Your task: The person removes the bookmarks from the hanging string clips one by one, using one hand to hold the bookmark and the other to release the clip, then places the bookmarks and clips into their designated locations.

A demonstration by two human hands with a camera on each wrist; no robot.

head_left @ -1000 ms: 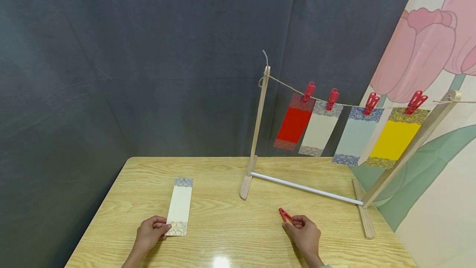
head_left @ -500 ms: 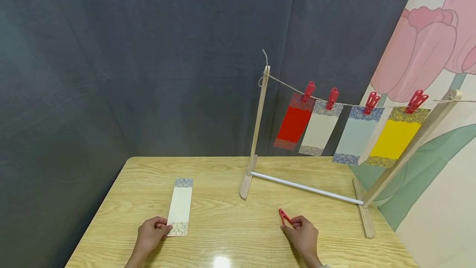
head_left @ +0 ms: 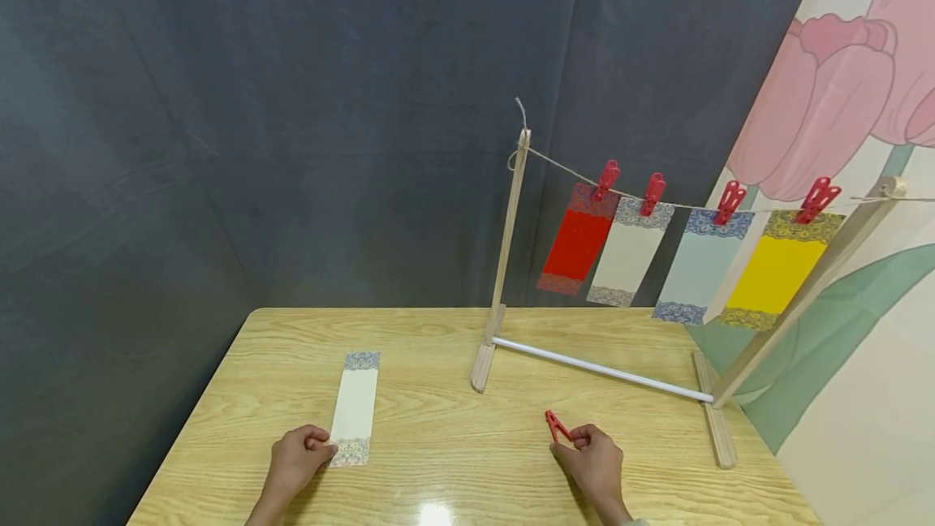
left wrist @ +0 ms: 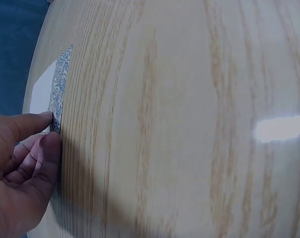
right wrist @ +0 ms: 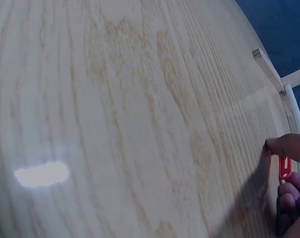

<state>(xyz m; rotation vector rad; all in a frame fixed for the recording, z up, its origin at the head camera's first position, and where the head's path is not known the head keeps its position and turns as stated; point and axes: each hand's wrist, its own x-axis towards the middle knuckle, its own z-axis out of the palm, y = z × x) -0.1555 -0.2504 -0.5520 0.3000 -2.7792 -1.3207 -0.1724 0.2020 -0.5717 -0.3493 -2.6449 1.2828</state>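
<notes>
A cream paper strip [head_left: 354, 407] with patterned blue ends lies on the wooden table [head_left: 453, 364]. My left hand [head_left: 295, 461] pinches its near corner between thumb and forefinger, as the left wrist view shows at the strip [left wrist: 54, 94]. My right hand [head_left: 593, 461] holds a red clothespin [head_left: 558, 426] at its near end, low over the table; in the right wrist view only a sliver of the clothespin [right wrist: 284, 167] shows between the fingers.
A wooden stand [head_left: 504, 266] with a white crossbar [head_left: 602, 370] occupies the table's right half. Its string [head_left: 570, 169] carries red, cream, pale blue and yellow strips, each under a red clip. A dark curtain hangs behind; a tulip mural is at right.
Almost nothing has moved. The right hand with the clothespin has drifted slightly left and nearer; the left hand keeps its pinch on the strip.
</notes>
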